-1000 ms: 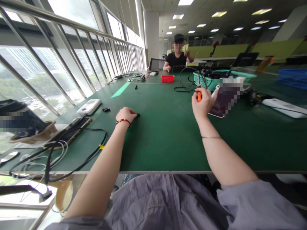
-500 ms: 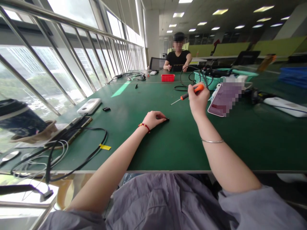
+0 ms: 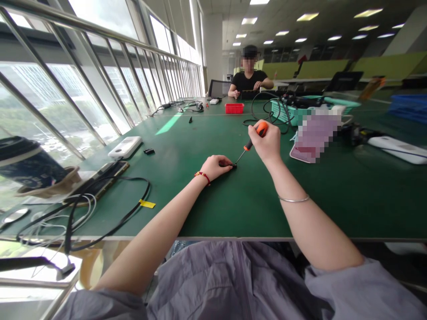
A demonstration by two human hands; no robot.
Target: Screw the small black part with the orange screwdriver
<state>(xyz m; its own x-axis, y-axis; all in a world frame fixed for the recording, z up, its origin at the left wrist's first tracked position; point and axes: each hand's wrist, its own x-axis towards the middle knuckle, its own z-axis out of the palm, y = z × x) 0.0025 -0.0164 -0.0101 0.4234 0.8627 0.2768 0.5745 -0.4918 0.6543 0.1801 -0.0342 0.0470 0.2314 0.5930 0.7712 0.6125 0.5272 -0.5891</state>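
My left hand (image 3: 216,167) rests on the green table (image 3: 213,213), its fingers pinched on a small black part (image 3: 235,166). Most of that part is covered by the fingers, so its kind does not show. In my right hand (image 3: 269,141) is a screwdriver (image 3: 248,145) with an orange and black handle. The screwdriver slants down to the left, and its metal tip meets the black part, or comes very near it, just right of my left fingertips.
Left lie a phone (image 3: 110,178), looped cables (image 3: 126,218), a white device (image 3: 125,147), a small black piece (image 3: 149,151) and a cup (image 3: 28,162). Ahead are a red box (image 3: 234,108) and a seated person (image 3: 248,82). A teal basket (image 3: 282,113) and a purple phone (image 3: 312,135) stand right.
My right hand has moved left and slightly down, bringing the screwdriver's tip to the black part. My left hand keeps its place. The other person's hand has risen.
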